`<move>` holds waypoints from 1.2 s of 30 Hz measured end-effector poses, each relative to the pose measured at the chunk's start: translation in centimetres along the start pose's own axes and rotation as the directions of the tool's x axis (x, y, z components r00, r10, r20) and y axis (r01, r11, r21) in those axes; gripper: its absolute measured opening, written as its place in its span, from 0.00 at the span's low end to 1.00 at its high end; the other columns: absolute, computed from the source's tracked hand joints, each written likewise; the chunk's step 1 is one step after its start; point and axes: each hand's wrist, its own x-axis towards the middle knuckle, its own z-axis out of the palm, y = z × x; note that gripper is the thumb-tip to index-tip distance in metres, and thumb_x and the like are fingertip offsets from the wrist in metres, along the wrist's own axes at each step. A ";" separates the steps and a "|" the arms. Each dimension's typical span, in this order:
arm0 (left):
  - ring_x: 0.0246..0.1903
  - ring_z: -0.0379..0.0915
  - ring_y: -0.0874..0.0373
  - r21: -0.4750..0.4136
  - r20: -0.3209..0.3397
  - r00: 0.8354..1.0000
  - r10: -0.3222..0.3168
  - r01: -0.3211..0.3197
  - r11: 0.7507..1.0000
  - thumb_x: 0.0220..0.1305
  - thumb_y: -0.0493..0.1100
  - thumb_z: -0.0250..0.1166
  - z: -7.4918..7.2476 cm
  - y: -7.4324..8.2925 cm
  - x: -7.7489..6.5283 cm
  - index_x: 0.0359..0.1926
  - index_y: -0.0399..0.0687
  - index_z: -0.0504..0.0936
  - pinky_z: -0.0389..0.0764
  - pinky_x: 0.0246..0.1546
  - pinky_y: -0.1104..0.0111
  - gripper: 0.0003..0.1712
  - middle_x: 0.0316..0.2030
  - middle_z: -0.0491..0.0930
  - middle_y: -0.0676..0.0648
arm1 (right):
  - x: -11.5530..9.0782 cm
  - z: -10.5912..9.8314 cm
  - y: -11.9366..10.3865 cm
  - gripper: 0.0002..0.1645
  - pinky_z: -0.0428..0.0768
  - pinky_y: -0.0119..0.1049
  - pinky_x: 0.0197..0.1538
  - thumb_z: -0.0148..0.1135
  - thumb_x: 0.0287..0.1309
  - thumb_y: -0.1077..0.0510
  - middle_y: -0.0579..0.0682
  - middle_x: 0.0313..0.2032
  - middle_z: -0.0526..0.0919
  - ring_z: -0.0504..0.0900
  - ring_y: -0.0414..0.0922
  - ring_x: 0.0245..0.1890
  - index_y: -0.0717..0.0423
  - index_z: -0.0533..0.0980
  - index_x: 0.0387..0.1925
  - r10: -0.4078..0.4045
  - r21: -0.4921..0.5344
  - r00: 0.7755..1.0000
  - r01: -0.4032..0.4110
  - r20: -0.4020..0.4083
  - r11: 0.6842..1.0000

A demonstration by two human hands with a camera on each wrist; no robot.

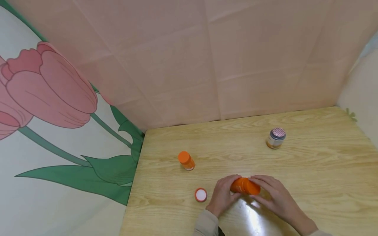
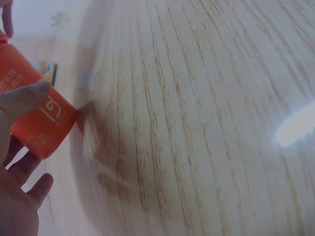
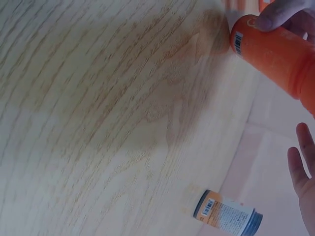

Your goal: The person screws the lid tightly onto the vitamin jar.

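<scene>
An orange bottle [image 1: 238, 186] with pale print is tilted just above the table in front of me. My left hand [image 1: 223, 193] grips its body, the thumb across the label in the left wrist view. At the other end, the thumb and a finger of my right hand [image 1: 277, 195] pinch the orange cap [image 1: 252, 188]. Several other right-hand fingers [image 3: 305, 157] extend apart from the bottle. Left of my hands lies a round lid [image 1: 201, 194] with a red rim and white face. Farther back stands a second orange bottle [image 1: 186, 160].
A small jar [image 1: 276, 138] with a dark blue rim and pinkish patterned top stands back right on the wood-grain table [image 1: 325, 170]. A pinkish cloth [image 1: 177, 65] hangs along the back edge, and a tulip-print cloth [image 1: 73, 137] is at the left.
</scene>
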 end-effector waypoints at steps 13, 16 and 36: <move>0.53 0.79 0.64 0.017 -0.038 0.999 0.028 -0.027 0.999 0.50 0.48 0.78 0.1 0.0 0.0 0.57 0.55 0.78 0.76 0.58 0.70 0.33 0.53 0.84 0.57 | 0.1 0.6 -0.3 0.37 0.67 0.23 0.59 0.83 0.31 0.49 0.51 0.45 0.86 0.81 0.47 0.45 0.58 0.81 0.47 0.111 -0.070 0.993 -0.114 -0.044 0.991; 0.53 0.79 0.65 0.024 -0.038 0.999 0.031 -0.030 0.999 0.50 0.49 0.78 0.1 -0.1 0.0 0.58 0.56 0.78 0.76 0.58 0.69 0.33 0.53 0.84 0.57 | 0.1 0.8 -0.4 0.38 0.72 0.32 0.52 0.83 0.28 0.49 0.50 0.43 0.86 0.81 0.46 0.43 0.59 0.81 0.46 0.137 -0.083 0.989 -0.141 -0.059 0.986; 0.54 0.79 0.64 0.004 -0.007 1.000 0.026 -0.026 1.000 0.51 0.50 0.78 0.0 -0.4 0.0 0.59 0.56 0.77 0.76 0.59 0.71 0.34 0.54 0.83 0.57 | -0.1 -0.1 -0.2 0.35 0.51 0.15 0.68 0.75 0.47 0.40 0.54 0.55 0.81 0.76 0.48 0.53 0.48 0.79 0.56 0.040 0.001 0.999 -0.041 0.016 0.999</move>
